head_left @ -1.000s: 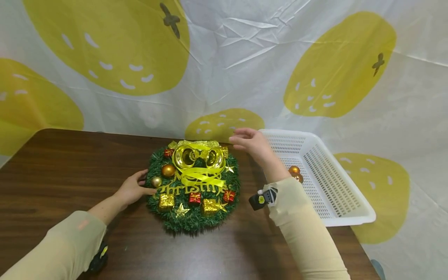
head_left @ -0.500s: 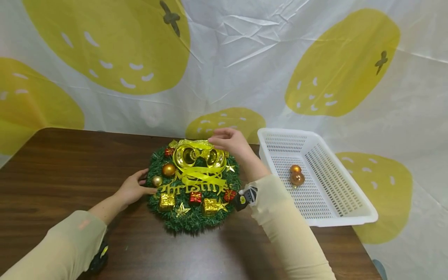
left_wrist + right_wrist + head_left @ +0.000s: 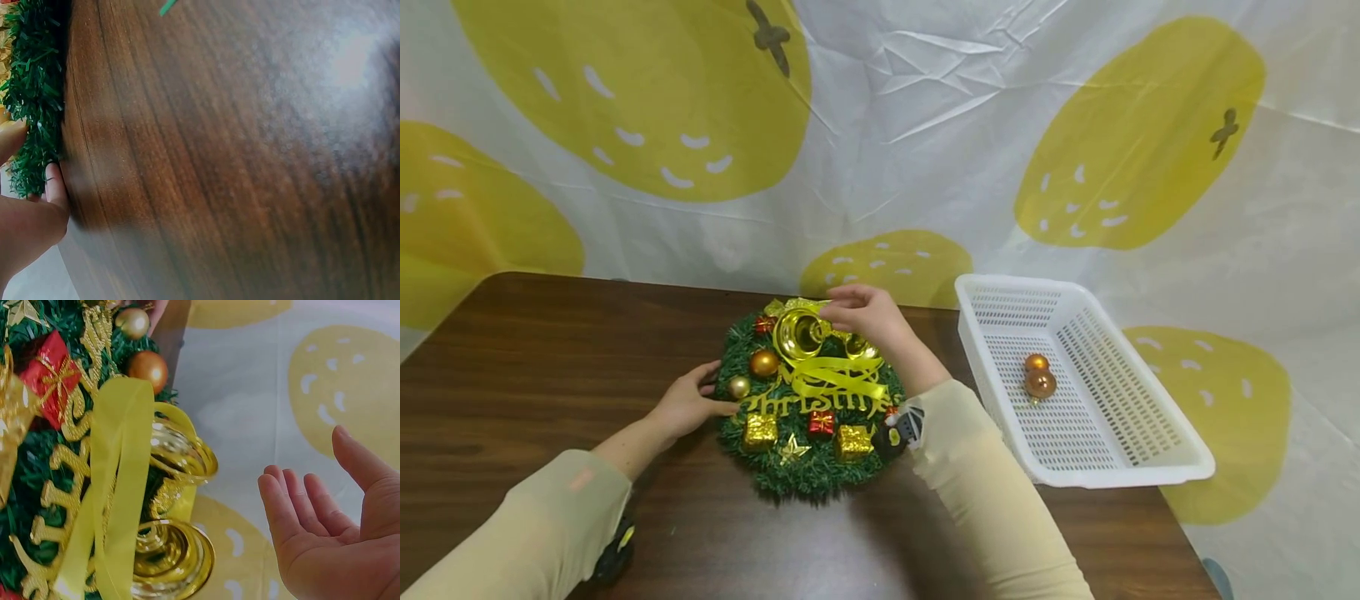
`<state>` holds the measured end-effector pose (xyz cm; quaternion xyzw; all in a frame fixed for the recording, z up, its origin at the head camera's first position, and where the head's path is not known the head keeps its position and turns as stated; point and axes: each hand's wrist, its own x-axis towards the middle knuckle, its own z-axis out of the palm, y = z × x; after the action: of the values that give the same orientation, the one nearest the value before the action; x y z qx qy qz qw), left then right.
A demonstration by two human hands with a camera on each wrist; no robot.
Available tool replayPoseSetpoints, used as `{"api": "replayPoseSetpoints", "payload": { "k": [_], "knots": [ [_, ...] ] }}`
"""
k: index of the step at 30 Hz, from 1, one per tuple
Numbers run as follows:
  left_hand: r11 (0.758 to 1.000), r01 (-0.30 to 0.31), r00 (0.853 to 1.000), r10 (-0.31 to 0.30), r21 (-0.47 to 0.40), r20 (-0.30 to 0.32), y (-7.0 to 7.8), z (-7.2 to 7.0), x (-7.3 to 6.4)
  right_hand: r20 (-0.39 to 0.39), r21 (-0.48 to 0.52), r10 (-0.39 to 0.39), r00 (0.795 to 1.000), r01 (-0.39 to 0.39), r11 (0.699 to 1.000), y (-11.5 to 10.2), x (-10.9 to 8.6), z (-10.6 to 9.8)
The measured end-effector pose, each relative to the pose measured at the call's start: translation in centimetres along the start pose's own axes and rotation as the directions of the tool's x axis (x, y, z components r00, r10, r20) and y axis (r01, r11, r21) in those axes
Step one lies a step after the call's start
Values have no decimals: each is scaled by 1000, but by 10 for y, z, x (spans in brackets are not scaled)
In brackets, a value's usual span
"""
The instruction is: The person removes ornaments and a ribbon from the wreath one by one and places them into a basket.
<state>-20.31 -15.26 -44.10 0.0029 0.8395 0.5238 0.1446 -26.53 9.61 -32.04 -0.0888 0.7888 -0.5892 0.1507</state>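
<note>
A green Christmas wreath [image 3: 812,475] lies on the table, trimmed with gold bells [image 3: 797,335], a yellow ribbon [image 3: 838,379], small gift boxes [image 3: 853,442], baubles [image 3: 764,363] and gold lettering. At its left edge my left hand [image 3: 685,406] grips the wreath; in the left wrist view the thumb lies over the greenery [image 3: 37,94] and a finger sits at its outer side. Above the bells hovers my right hand [image 3: 868,317], partly covering one of them. The right wrist view shows that hand's fingers [image 3: 281,506] extended, thumb apart, nothing between them, and away from the bells.
To the right stands a white perforated basket [image 3: 1150,400] holding two copper-orange baubles [image 3: 1041,384]. A pale cloth [image 3: 917,183] with yellow fruit prints hangs behind the brown wooden table [image 3: 587,358]. One green scrap [image 3: 167,7] lies on the tabletop.
My right hand has moved left from beside the wreath's upper right to above the bells. The left hand keeps its place on the wreath's left edge.
</note>
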Motion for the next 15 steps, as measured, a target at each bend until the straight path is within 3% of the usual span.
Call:
{"api": "replayPoseSetpoints", "payload": {
  "k": [15],
  "knots": [
    [1000, 4, 1000, -4, -10, 1, 1, 0, -1, 44, -27, 25, 999, -24, 999, 10, 9, 32]
  ]
}}
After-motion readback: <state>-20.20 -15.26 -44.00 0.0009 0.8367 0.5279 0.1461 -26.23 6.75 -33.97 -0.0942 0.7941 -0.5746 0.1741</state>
